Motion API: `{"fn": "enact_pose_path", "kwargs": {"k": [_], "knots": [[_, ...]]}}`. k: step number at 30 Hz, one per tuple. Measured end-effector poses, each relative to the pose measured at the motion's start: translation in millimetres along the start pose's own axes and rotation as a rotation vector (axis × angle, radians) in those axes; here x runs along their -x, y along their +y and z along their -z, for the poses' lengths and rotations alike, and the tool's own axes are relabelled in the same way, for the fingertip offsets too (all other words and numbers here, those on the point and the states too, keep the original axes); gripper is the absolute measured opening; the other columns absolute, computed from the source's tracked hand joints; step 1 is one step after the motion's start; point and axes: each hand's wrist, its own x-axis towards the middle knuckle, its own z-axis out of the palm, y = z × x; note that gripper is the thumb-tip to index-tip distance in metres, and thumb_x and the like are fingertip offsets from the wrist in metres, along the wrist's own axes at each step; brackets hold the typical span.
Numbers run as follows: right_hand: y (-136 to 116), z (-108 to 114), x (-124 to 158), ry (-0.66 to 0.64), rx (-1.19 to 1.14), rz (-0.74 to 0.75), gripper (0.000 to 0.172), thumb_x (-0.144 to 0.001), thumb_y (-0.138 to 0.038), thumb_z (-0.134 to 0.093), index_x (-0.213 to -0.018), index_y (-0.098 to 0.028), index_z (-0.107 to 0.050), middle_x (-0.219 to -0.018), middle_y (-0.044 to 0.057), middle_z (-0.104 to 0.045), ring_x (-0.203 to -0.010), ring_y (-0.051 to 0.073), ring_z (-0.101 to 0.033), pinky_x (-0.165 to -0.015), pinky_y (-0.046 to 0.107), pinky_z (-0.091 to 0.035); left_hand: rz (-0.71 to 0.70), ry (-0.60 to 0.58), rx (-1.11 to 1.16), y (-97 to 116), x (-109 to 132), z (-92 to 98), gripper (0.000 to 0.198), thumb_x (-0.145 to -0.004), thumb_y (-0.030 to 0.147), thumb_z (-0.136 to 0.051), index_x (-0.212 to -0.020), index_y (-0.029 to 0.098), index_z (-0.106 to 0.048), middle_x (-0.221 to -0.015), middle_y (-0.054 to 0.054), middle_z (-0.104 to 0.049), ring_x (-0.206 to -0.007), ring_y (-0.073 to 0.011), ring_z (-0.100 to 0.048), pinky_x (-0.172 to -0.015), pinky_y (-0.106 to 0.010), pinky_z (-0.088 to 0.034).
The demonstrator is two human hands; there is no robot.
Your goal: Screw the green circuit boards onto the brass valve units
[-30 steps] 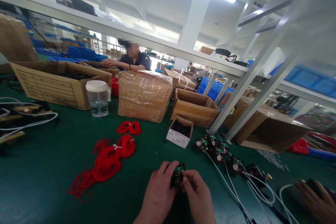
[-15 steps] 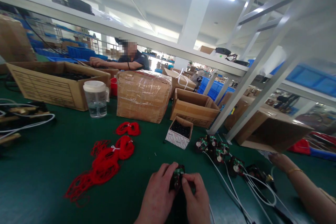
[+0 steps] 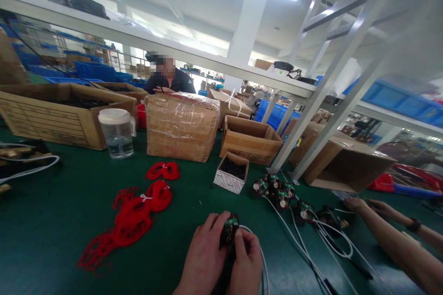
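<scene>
Low in the middle of the view, my left hand (image 3: 204,258) and my right hand (image 3: 246,260) are both closed round a small black module with a green circuit board (image 3: 229,231), held just above the green table (image 3: 62,221). A white cable (image 3: 260,251) curls out from the module past my right hand. Several similar modules (image 3: 282,193) with white cables lie in a row to the right. Bundles of red wire (image 3: 134,214) lie to the left of my hands.
A small white box of black parts (image 3: 231,175) stands beyond my hands. Cardboard boxes (image 3: 182,124) and a lidded clear jar (image 3: 116,132) line the back. A co-worker's arms (image 3: 391,235) rest at the right; another person sits behind the boxes. A slanted metal post (image 3: 311,115) rises at the right.
The view has shifted slightly, so everything sits further left. My hands have closed tighter round the module and its white cable now shows. The co-worker's arms have stretched further onto the table.
</scene>
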Motion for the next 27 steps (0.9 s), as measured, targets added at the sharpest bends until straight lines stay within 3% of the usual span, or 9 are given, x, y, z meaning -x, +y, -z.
{"fn": "enact_pose_path", "kwargs": {"k": [5, 8, 12, 16, 27], "knots": [[-11, -1, 4, -0.06, -0.01, 0.087, 0.033, -0.078, -0.05, -0.067, -0.09, -0.019, -0.066, -0.088, 0.003, -0.07, -0.084, 0.021, -0.064, -0.076, 0.03, -0.052, 0.011, -0.027, -0.038, 3, 1, 3.6, 0.061, -0.078, 0.008, -0.051, -0.135, 0.031, -0.055, -0.132, -0.001, -0.059, -0.109, -0.0187, -0.059, -0.098, -0.032, -0.043], [-24, 6, 1, -0.183, 0.051, 0.123, 0.028, -0.08, -0.047, -0.065, -0.089, -0.02, -0.067, -0.092, 0.004, -0.07, -0.088, 0.023, -0.065, -0.077, 0.03, -0.052, 0.006, -0.034, -0.035, 6, 1, 6.5, 0.06, -0.079, 0.01, -0.05, -0.135, 0.031, -0.055, -0.133, -0.002, -0.059, -0.109, -0.0192, -0.06, -0.099, -0.033, -0.043], [-39, 21, -11, -0.387, 0.136, 0.108, 0.022, -0.08, -0.042, -0.064, -0.086, -0.021, -0.068, -0.081, 0.002, -0.067, -0.074, 0.02, -0.062, -0.069, 0.029, -0.051, 0.036, -0.068, -0.055, 8, 1, 8.7, 0.065, -0.078, 0.01, -0.053, -0.138, 0.032, -0.052, -0.136, -0.001, -0.057, -0.111, -0.0202, -0.059, -0.1, -0.034, -0.044], [-50, 29, -23, -0.537, 0.186, 0.067, 0.02, -0.078, -0.038, -0.068, -0.088, -0.021, -0.068, -0.079, 0.002, -0.068, -0.072, 0.021, -0.063, -0.066, 0.029, -0.05, 0.055, -0.084, -0.068, 10, -1, 10.0, 0.067, -0.076, 0.009, -0.054, -0.139, 0.032, -0.051, -0.136, -0.001, -0.057, -0.112, -0.0202, -0.059, -0.101, -0.034, -0.043], [-71, 28, -38, -0.595, 0.393, 0.163, 0.012, -0.075, -0.031, -0.067, -0.07, -0.02, -0.067, -0.067, -0.001, -0.064, -0.067, 0.019, -0.059, -0.064, 0.027, -0.044, 0.052, -0.086, -0.073, 10, -1, 11.8, 0.068, -0.074, 0.008, -0.055, -0.138, 0.031, -0.053, -0.137, -0.001, -0.057, -0.114, -0.0208, -0.059, -0.103, -0.035, -0.043]]}}
